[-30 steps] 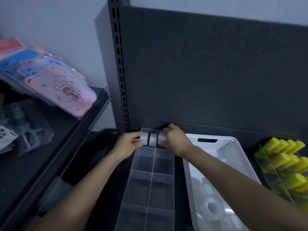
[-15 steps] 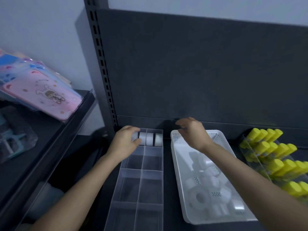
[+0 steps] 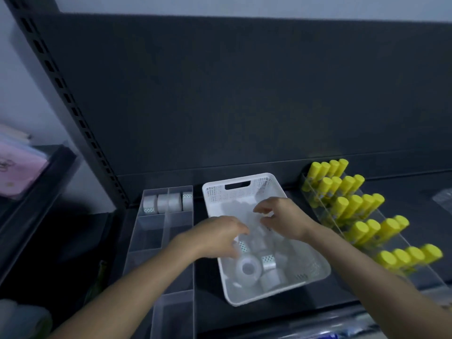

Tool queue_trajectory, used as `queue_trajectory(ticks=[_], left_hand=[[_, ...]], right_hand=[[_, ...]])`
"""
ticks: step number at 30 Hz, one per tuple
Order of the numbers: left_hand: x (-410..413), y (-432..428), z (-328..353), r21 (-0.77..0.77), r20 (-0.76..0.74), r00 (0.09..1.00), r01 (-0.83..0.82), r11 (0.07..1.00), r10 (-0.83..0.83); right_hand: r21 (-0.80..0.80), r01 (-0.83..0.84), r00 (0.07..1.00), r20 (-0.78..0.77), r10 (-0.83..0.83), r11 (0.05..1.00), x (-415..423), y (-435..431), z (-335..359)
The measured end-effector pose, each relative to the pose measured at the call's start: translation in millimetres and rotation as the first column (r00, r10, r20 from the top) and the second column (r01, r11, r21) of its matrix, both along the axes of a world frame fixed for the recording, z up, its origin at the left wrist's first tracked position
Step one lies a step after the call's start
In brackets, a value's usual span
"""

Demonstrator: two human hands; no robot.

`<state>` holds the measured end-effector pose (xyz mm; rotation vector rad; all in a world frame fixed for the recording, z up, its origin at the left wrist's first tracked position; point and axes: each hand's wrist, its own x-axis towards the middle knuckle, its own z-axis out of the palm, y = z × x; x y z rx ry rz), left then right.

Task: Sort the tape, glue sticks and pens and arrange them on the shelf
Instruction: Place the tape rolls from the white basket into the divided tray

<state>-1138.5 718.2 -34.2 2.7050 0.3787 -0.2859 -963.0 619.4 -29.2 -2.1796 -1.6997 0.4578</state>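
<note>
A white perforated basket (image 3: 259,190) stands on the dark shelf and holds several white tape rolls (image 3: 248,267). Both hands are over it. My left hand (image 3: 216,237) reaches in from the left with its fingers curled down onto the rolls; blur hides any grip. My right hand (image 3: 285,218) hovers over the basket's middle, thumb and fingers apart. To the left lies a clear divided organiser (image 3: 149,234), with a row of tape rolls (image 3: 167,203) upright in its far compartments. Yellow-capped glue sticks (image 3: 354,204) fill a clear rack on the right.
A slotted shelf upright (image 3: 73,111) and a dark back panel (image 3: 244,94) close off the rear. The neighbouring shelf on the left carries a pink packaged item (image 3: 17,167). A clear plastic packet (image 3: 443,199) lies at the far right.
Both hands left the row of tape rolls in the organiser and moved right into the white basket. My view also swung to the right.
</note>
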Motion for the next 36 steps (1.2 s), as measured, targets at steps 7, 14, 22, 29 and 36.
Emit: queue_trajectory(ticks=[7,14,22,29,36], left_hand=[[13.1,-1.5,-5.6,0.086,-0.214,0.974,0.089,0.992,-0.069],[13.1,-1.0,-6.8,0.125,-0.172,0.984,0.057,0.991,-0.035],[-6.7,16.3,2.5,-0.163,0.268,0.915,-0.267,0.950,0.303],[-26.4,15.4,0.9,-0.481,0.379,0.737,-0.359,0.800,0.559],[-40.4,15.6,7.5,-0.636,0.344,0.706,-0.310,0.707,0.619]], right_hand=[[0.009,-0.062,0.998,0.007,0.062,0.998,0.6,-17.5,-3.2],[-0.102,-0.260,0.964,0.029,0.264,0.960,-14.0,-24.7,-3.0],[-0.226,-0.388,0.902,0.104,0.419,0.893,-31.6,-35.0,-10.0],[-0.133,-0.275,0.960,0.019,0.280,0.952,-35.5,-18.5,-11.5],[0.045,-0.062,0.969,-0.236,0.071,0.997,-35.6,-7.7,2.5]])
